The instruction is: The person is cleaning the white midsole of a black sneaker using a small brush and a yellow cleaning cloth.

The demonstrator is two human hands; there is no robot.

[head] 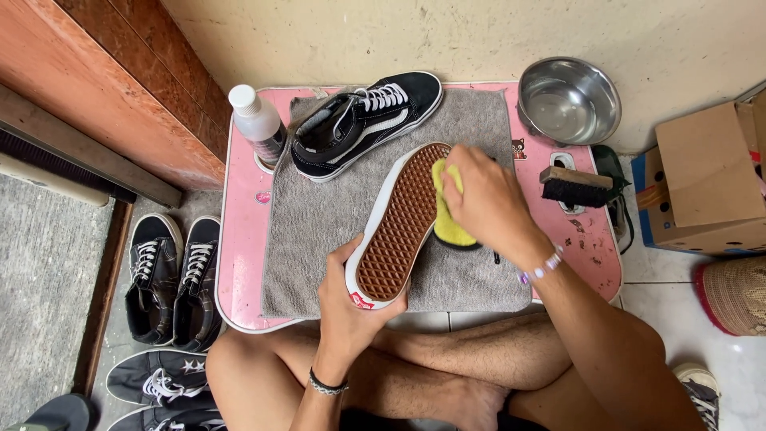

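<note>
My left hand (pixel 349 307) grips the heel of a black sneaker (pixel 396 227) turned on its side, its brown waffle sole and white edge facing up. My right hand (pixel 488 203) presses a yellow cloth (pixel 448 226) against the side of that shoe near the toe. The matching black sneaker with white laces (pixel 363 121) lies on the grey towel (pixel 319 223) behind it. The towel covers a small pink table (pixel 243 239) over my crossed legs.
A clear bottle with a white cap (pixel 257 121) stands at the table's back left. A steel bowl (pixel 568 100) and a wooden brush with black bristles (pixel 576 187) sit at the right. Cardboard box (pixel 706 179) lies far right. Several dark sneakers (pixel 171 279) rest on the floor left.
</note>
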